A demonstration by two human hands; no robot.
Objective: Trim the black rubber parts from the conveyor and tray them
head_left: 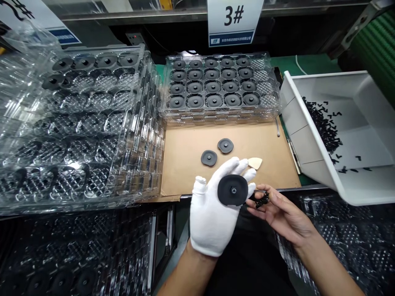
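My left hand [211, 213], in a white glove, lies palm up with a round black disc [232, 190] resting on its fingers. Just to its right, my bare right hand [279, 213] is cupped palm up around several small black clips [262, 200]. Two more black discs [209, 158] [225, 145] lie on the brown cardboard sheet [262, 139] beyond my hands. A small beige wedge-shaped piece [256, 163] sits on the cardboard near my left fingertips.
A clear tray [268, 88] full of black discs stands behind the cardboard. Stacked clear trays [86, 123] fill the left. A white bin [308, 139] of small black clips tilts at the right. More trays lie below the bench. A "3#" sign [234, 20] hangs above.
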